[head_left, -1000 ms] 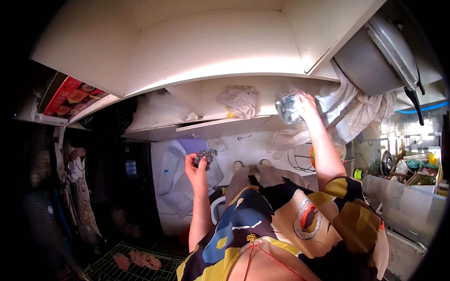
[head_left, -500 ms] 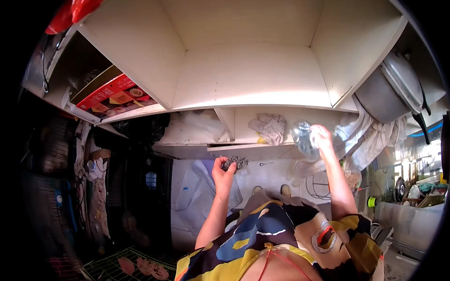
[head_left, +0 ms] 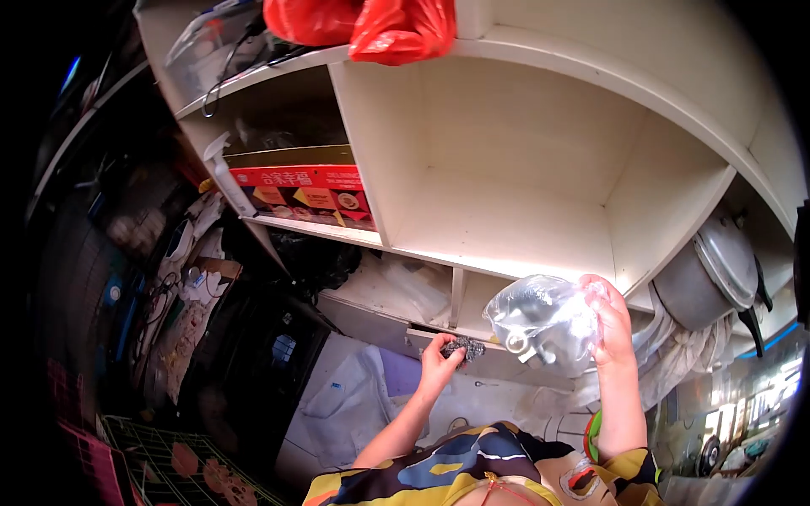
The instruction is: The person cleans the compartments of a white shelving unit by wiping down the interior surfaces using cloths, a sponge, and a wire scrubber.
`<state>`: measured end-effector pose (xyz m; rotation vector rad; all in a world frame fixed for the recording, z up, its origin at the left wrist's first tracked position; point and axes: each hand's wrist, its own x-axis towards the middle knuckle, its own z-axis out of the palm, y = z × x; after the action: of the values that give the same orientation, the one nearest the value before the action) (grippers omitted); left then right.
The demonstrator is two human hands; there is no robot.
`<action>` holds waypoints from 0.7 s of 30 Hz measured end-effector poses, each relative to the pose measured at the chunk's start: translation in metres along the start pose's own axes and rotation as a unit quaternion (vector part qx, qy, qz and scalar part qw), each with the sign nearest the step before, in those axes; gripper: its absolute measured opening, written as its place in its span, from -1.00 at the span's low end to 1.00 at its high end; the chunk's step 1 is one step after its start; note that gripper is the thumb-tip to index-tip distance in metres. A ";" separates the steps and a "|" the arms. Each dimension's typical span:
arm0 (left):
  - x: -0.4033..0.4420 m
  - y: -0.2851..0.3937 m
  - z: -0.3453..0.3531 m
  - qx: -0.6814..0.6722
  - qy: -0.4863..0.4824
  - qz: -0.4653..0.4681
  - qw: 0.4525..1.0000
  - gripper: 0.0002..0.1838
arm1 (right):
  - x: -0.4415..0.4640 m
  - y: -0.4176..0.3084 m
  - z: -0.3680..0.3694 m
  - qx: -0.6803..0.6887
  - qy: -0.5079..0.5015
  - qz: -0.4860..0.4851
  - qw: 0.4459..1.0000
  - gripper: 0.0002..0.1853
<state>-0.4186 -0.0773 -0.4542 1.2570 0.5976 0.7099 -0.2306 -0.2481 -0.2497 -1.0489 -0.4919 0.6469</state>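
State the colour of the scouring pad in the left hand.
The scouring pad is mottled grey, as the head view shows.

Left hand (head_left: 436, 368) grips a steel-wool scourer (head_left: 469, 348); right hand (head_left: 611, 325) holds a clear plastic bag (head_left: 537, 316) in front of white shelving unit (head_left: 515, 202).

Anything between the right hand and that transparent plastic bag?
Nothing visible: the right hand holds the transparent plastic bag, though glare hides part of the contact. The left hand, holding a wiry scourer, is clear.
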 end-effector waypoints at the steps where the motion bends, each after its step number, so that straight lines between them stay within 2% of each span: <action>1: -0.002 0.003 -0.004 0.026 0.004 0.007 1.000 -0.79 | 0.014 -0.002 0.010 0.001 -0.020 -0.004 1.000 -0.81; 3: -0.005 0.010 -0.011 0.039 0.024 0.020 0.999 -0.80 | 0.042 -0.005 0.030 0.004 -0.053 0.000 0.999 -0.79; 5: -0.011 0.017 -0.017 0.040 0.049 0.026 0.998 -0.80 | 0.070 -0.009 0.056 -0.021 -0.044 -0.008 0.999 -0.77; 8: -0.018 0.017 -0.033 0.021 0.059 0.023 0.998 -0.81 | 0.122 -0.005 0.087 -0.076 -0.032 -0.088 0.993 -0.70; 9: -0.022 0.026 -0.035 0.020 0.069 0.021 0.997 -0.83 | 0.147 0.003 0.089 -0.039 -0.065 -0.090 0.993 -0.69; 11: -0.028 0.030 -0.043 0.036 0.085 0.031 0.995 -0.83 | 0.189 0.015 0.097 -0.050 -0.100 -0.089 0.990 -0.71; 14: -0.036 0.028 -0.053 0.049 0.111 0.027 0.992 -0.83 | 0.223 0.035 0.128 -0.039 -0.036 -0.112 0.992 -0.72; 16: -0.038 0.032 -0.057 0.054 0.129 0.023 0.990 -0.84 | 0.243 0.049 0.138 0.002 -0.092 -0.115 0.989 -0.71; 19: -0.044 0.033 -0.063 0.014 0.148 0.017 0.989 -0.83 | 0.259 0.063 0.163 -0.012 -0.085 -0.122 0.989 -0.72; 20: -0.043 0.034 -0.061 0.022 0.119 0.010 0.993 -0.83 | 0.271 0.075 0.163 0.003 -0.093 -0.144 0.985 -0.72; 21: -0.042 0.036 -0.059 0.010 0.131 0.012 0.991 -0.83 | 0.279 0.087 0.164 0.055 -0.142 -0.150 0.977 -0.72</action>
<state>-0.4951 -0.0663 -0.4305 1.1999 0.8059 0.8993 -0.1596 0.0794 -0.2405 -0.7601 -0.8364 0.5486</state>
